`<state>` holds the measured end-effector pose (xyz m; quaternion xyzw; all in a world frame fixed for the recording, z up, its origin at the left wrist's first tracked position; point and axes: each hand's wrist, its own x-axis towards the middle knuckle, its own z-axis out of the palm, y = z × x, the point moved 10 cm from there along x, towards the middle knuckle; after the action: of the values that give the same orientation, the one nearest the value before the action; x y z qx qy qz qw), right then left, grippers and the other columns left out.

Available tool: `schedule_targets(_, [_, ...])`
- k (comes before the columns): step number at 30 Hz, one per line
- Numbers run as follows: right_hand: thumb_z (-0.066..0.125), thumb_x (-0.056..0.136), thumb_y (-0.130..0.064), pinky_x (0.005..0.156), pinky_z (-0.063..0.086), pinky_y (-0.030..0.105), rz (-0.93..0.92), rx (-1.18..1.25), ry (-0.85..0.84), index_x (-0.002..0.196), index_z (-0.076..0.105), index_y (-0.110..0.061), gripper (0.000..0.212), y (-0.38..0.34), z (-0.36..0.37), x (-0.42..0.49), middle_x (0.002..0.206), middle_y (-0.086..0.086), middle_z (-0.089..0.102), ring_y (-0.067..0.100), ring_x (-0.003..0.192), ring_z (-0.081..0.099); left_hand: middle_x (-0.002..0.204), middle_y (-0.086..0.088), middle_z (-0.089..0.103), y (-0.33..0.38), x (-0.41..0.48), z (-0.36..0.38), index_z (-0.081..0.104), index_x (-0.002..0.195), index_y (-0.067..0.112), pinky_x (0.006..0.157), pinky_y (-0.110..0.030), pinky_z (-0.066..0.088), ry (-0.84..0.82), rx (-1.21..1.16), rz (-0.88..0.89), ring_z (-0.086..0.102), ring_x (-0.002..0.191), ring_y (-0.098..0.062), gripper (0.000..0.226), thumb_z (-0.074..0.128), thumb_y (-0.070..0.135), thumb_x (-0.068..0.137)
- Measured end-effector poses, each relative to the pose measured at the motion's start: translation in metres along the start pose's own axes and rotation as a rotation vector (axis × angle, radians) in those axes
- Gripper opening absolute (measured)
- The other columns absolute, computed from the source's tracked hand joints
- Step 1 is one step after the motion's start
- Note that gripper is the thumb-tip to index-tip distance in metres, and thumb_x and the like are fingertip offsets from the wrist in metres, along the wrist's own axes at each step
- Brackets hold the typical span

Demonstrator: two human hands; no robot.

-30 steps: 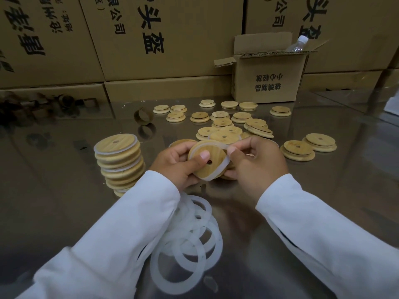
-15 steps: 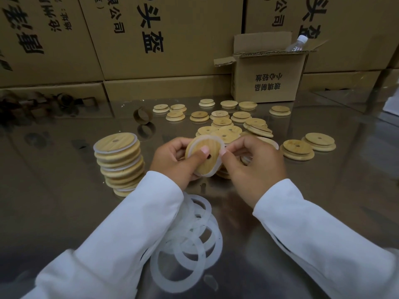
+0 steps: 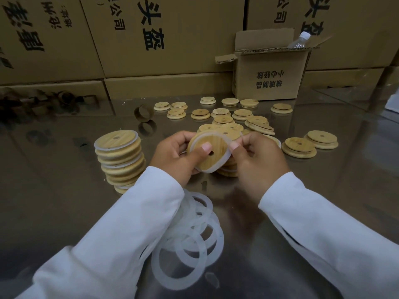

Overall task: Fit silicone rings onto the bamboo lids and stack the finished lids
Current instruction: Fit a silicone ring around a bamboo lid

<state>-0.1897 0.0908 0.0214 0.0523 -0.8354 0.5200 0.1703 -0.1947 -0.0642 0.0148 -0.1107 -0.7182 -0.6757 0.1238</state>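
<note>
I hold a round bamboo lid [image 3: 212, 160] with a small centre hole between both hands, tilted toward me. My left hand [image 3: 174, 158] grips its left edge, thumb pressed on the face. My right hand [image 3: 257, 158] pinches the white silicone ring [image 3: 224, 161] at the lid's upper right rim; the ring wraps the lid's edge. A leaning stack of ringed lids [image 3: 119, 158] stands to the left. Several loose silicone rings [image 3: 194, 240] lie in a pile near me, partly under my left sleeve. Several bare lids [image 3: 226, 117] are scattered behind my hands.
The table [image 3: 64, 190] is shiny metal. A small open cardboard box [image 3: 272, 76] with a plastic bottle [image 3: 300, 42] stands at the back right. Large cartons [image 3: 151, 35] wall off the back. A cardboard tape core [image 3: 143, 113] stands left of the scattered lids. Two lids [image 3: 309, 143] lie at the right.
The lid has turned in my hands and the ring now sits further round its rim. My right fingers have shifted to the lid's upper right edge.
</note>
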Motion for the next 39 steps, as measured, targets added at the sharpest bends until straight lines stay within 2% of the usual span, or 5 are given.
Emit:
schedule_targets(8, [0.056, 0.090, -0.020, 0.085, 0.053, 0.043, 0.022, 0.142, -0.033, 0.076, 0.056, -0.023, 0.014, -0.006, 0.000, 0.000, 0.089, 0.001, 0.065, 0.020, 0.090, 0.062, 0.071, 0.004, 0.072, -0.011, 0.001, 0.005, 0.063, 0.087, 0.014, 0.058, -0.025, 0.057, -0.019, -0.296, -0.156, 0.069, 0.070, -0.009, 0.010, 0.056, 0.007, 0.085])
schedule_targets(12, [0.059, 0.088, -0.021, 0.081, 0.054, 0.041, -0.025, 0.142, 0.015, 0.075, 0.055, -0.026, 0.015, -0.007, -0.006, -0.003, 0.085, -0.004, 0.065, 0.016, 0.085, 0.063, 0.072, 0.004, 0.073, -0.011, 0.000, 0.006, 0.063, 0.087, 0.014, 0.058, -0.024, 0.057, -0.013, -0.280, -0.159, 0.070, 0.071, -0.010, 0.009, 0.059, 0.007, 0.082])
schedule_targets(19, [0.068, 0.081, -0.023, 0.059, 0.048, 0.007, -0.099, 0.103, 0.057, 0.078, 0.055, -0.035, 0.018, -0.013, -0.005, -0.011, 0.077, -0.022, 0.060, -0.010, 0.076, 0.059, 0.066, 0.000, 0.071, -0.017, 0.000, 0.006, 0.062, 0.086, 0.008, 0.059, -0.029, 0.058, 0.037, -0.362, -0.211, 0.070, 0.065, -0.013, 0.006, 0.060, 0.005, 0.081])
schedule_targets(34, [0.064, 0.085, -0.020, 0.067, 0.048, 0.017, 0.062, 0.131, -0.055, 0.076, 0.065, -0.024, 0.011, 0.003, 0.003, -0.003, 0.076, -0.009, 0.069, 0.006, 0.076, 0.064, 0.076, 0.003, 0.073, -0.012, 0.004, -0.004, 0.066, 0.081, 0.022, 0.061, -0.026, 0.056, -0.045, -0.118, -0.114, 0.070, 0.076, -0.013, 0.028, 0.068, 0.030, 0.054])
schedule_targets(39, [0.062, 0.087, -0.020, 0.065, 0.046, 0.018, 0.099, 0.142, -0.084, 0.077, 0.066, -0.023, 0.011, 0.005, 0.004, -0.002, 0.078, -0.004, 0.071, 0.011, 0.080, 0.066, 0.081, 0.002, 0.073, -0.007, 0.005, -0.008, 0.066, 0.083, 0.023, 0.066, -0.027, 0.058, -0.030, -0.096, -0.082, 0.069, 0.082, -0.015, 0.015, 0.068, 0.023, 0.068])
